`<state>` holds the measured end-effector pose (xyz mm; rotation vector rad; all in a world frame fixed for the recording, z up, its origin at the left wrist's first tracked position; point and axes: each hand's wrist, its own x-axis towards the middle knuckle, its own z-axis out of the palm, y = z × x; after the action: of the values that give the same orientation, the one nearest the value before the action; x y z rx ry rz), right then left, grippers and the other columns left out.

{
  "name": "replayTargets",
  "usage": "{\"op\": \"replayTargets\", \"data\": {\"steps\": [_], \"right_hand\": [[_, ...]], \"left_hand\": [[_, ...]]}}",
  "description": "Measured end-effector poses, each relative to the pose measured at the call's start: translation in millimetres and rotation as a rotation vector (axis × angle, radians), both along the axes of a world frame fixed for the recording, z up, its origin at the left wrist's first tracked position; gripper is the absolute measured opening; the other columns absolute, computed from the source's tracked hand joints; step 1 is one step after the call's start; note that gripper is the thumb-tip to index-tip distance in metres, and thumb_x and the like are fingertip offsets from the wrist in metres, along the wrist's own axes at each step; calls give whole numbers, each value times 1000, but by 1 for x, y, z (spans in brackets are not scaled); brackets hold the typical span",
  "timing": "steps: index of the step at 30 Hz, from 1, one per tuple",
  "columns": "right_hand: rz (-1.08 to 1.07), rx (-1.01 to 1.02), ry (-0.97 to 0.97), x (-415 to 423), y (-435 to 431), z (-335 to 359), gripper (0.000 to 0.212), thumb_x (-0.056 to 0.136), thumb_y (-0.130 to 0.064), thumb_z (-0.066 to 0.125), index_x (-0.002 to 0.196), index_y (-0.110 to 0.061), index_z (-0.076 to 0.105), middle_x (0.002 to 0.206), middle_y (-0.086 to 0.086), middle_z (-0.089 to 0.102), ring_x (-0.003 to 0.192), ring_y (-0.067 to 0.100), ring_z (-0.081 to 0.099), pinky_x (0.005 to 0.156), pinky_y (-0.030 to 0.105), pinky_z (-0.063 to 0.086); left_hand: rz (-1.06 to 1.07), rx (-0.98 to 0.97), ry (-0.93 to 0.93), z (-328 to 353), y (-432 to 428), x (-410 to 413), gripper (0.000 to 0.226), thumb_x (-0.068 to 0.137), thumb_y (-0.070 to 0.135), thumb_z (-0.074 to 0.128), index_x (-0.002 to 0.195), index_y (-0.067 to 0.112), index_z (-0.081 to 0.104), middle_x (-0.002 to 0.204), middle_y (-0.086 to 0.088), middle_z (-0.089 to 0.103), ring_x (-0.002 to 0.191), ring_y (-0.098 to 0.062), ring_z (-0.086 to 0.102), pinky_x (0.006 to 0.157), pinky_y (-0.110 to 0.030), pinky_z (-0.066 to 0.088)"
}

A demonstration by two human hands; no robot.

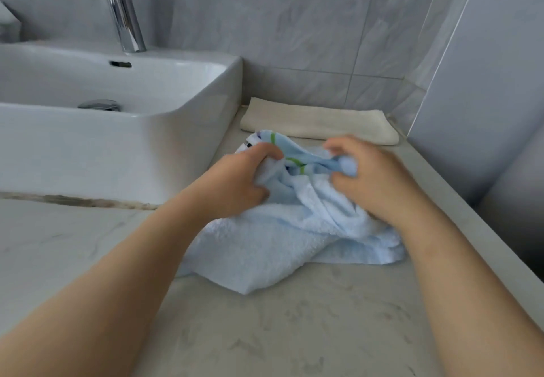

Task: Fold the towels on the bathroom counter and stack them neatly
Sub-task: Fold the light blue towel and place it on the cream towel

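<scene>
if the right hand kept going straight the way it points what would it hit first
Past the blue towel it grips, the right hand would likely meet the folded beige towel first, though depth is unclear.

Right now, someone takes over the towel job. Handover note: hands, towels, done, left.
Left hand: grips the bunched upper edge of the blue towel.
Right hand: pinches the same edge further right; this part is blurred.
Blue towel: crumpled on the counter, right of the sink, not yet folded.
Beige towel: folded, flat on the counter against the back wall, just behind the blue one.
Done: beige towel folded.
Left: spread and fold the blue towel, then stack it with the beige one.
</scene>
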<state>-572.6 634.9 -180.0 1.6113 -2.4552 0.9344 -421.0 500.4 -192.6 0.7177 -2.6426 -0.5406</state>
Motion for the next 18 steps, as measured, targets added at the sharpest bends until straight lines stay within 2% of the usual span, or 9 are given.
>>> {"op": "replayTargets", "data": {"steps": [2, 4, 8, 10, 11, 13, 15, 17, 18], "right_hand": [[145, 274, -143, 12, -4, -4, 38, 90, -16, 51, 122, -36, 54, 103, -6, 63, 94, 15, 61, 85, 29, 49], [201, 426, -179, 18, -3, -1, 33, 91, -15, 46, 110, -36, 63, 94, -11, 64, 86, 8, 59, 78, 20, 46], [355, 382, -453, 23, 5, 13, 20, 83, -16, 53, 82, -1, 66, 66, 9, 56, 62, 11, 49, 63, 27, 41], [334, 313, -557, 22, 7, 14, 21, 78, -22, 58, 78, -3, 67, 65, 7, 58, 60, 14, 51, 60, 26, 42], [280, 266, -551, 20, 5, 12, 15, 81, -24, 61, 79, -11, 70, 67, 4, 64, 61, 14, 56, 61, 26, 44], [81, 146, -345, 8, -1, 3, 7, 84, -28, 62, 88, -27, 68, 78, -1, 69, 69, 14, 60, 62, 23, 45], [-76, 171, -108, -4, -4, -6, 34, 82, -32, 65, 115, -37, 56, 108, -3, 63, 92, 12, 58, 75, 22, 46], [-104, 345, 11, -14, -6, -15, 63, 80, -39, 65, 136, -42, 37, 142, -3, 40, 127, 21, 41, 102, 38, 39], [-92, 430, 10, -16, -5, -18, 67, 80, -42, 63, 139, -45, 31, 149, -5, 31, 133, 24, 34, 107, 44, 34]], "left_hand": [[27, 7, 248, 3, 0, 1, 45, 83, 3, 59, 123, 22, 47, 104, 12, 53, 71, -3, 48, 61, -6, 34], [124, 13, 437, 3, -3, 2, 36, 86, 1, 55, 116, 18, 50, 102, 15, 52, 76, -5, 49, 61, -3, 33], [266, -21, 515, 0, -7, 2, 29, 87, 1, 49, 110, 18, 50, 93, 13, 55, 83, -10, 48, 61, -6, 37], [287, -21, 508, 0, -9, 3, 27, 83, 0, 47, 99, 21, 50, 86, 13, 57, 78, -10, 49, 58, -7, 37], [289, 26, 533, 1, -9, 3, 26, 82, -1, 46, 92, 23, 50, 81, 15, 56, 74, -8, 50, 57, -5, 37], [256, 211, 641, 3, -9, 3, 27, 80, -1, 45, 80, 25, 53, 76, 15, 58, 71, -6, 51, 59, -7, 38], [217, 376, 754, 4, -10, 1, 29, 78, 2, 44, 73, 28, 55, 73, 12, 59, 73, -11, 52, 66, -20, 42], [232, 406, 761, 4, -10, 0, 32, 82, 1, 41, 72, 28, 55, 73, 11, 58, 75, -12, 51, 68, -24, 42], [246, 383, 741, 3, -10, 0, 33, 84, 1, 39, 73, 28, 55, 74, 12, 58, 74, -11, 51, 69, -22, 42]]}}
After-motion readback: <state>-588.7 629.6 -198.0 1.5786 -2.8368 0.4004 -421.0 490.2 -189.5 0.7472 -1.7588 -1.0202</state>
